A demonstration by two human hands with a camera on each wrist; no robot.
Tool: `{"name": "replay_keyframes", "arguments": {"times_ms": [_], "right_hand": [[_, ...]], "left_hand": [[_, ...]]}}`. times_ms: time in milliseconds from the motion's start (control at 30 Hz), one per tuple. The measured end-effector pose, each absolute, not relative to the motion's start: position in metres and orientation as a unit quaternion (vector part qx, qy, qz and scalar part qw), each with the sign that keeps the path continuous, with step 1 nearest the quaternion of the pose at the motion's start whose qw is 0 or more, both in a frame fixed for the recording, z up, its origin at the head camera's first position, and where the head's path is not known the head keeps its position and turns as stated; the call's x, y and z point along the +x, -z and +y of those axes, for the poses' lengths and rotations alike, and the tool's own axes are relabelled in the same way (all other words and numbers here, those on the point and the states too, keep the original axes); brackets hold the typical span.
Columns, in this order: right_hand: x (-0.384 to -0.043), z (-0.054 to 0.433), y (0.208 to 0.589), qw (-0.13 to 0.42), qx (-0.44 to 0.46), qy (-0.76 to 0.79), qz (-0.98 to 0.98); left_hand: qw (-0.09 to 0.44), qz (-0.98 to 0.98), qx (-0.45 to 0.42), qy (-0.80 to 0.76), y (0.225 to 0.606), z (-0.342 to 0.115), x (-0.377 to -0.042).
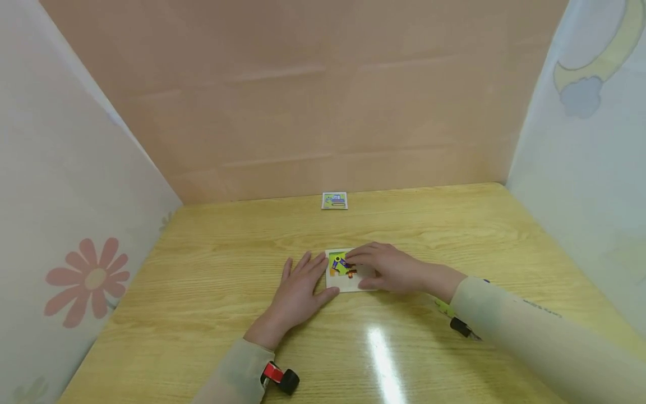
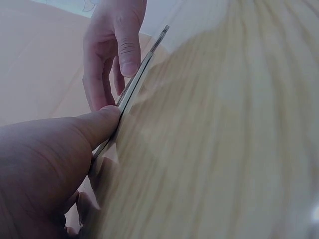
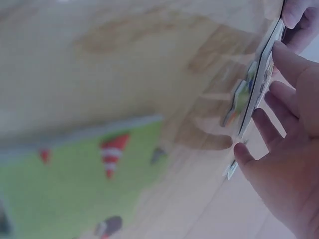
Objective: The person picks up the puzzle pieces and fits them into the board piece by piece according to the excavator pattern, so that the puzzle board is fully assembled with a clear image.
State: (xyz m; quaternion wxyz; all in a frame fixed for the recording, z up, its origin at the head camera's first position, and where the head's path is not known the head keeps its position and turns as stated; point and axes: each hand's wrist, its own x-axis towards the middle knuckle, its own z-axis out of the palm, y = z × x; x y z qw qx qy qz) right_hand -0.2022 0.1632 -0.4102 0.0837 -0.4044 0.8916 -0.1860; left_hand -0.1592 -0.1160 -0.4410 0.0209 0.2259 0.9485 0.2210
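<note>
A pale, square puzzle board lies flat on the table, a green puzzle piece with a yellow-and-blue machine showing in its left part. My left hand rests at the board's left side, fingers extended, its thumb against the front edge. Over the right half reaches my right hand, fingertips touching the pictured area and thumb low near the front edge. It covers much of the picture. Beside the board in the right wrist view is a small jigsaw piece, close to the right hand's fingers.
A small picture card lies by the back wall. Under my right forearm is a green piece; close up, a green piece shows red-and-white cones. Walls stand at the back, left and right of the wooden table.
</note>
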Motion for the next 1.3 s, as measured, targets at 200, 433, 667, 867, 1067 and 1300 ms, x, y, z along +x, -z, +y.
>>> {"name": "replay_keyframes", "arguments": {"times_ms": [200, 433, 667, 867, 1067, 1300], "right_hand": [[-0.202, 0.165, 0.408, 0.078, -0.377, 0.22, 0.896], [-0.205, 0.178, 0.398, 0.037, -0.365, 0.226, 0.903], [-0.203, 0.203, 0.386, 0.019, -0.329, 0.249, 0.91], [-0.2, 0.226, 0.381, 0.002, -0.311, 0.249, 0.917], [-0.194, 0.247, 0.374, 0.006, -0.278, 0.254, 0.926], [-0.184, 0.274, 0.368, 0.001, -0.261, 0.248, 0.933]], "left_hand": [[0.021, 0.949, 0.227, -0.219, 0.442, -0.116, -0.159], [0.022, 0.949, 0.226, -0.218, 0.442, -0.116, -0.16], [0.019, 0.948, 0.225, -0.222, 0.442, -0.118, -0.16], [0.022, 0.949, 0.223, -0.223, 0.442, -0.119, -0.16], [0.023, 0.949, 0.221, -0.225, 0.441, -0.12, -0.16], [0.024, 0.95, 0.218, -0.223, 0.44, -0.122, -0.159]]}}
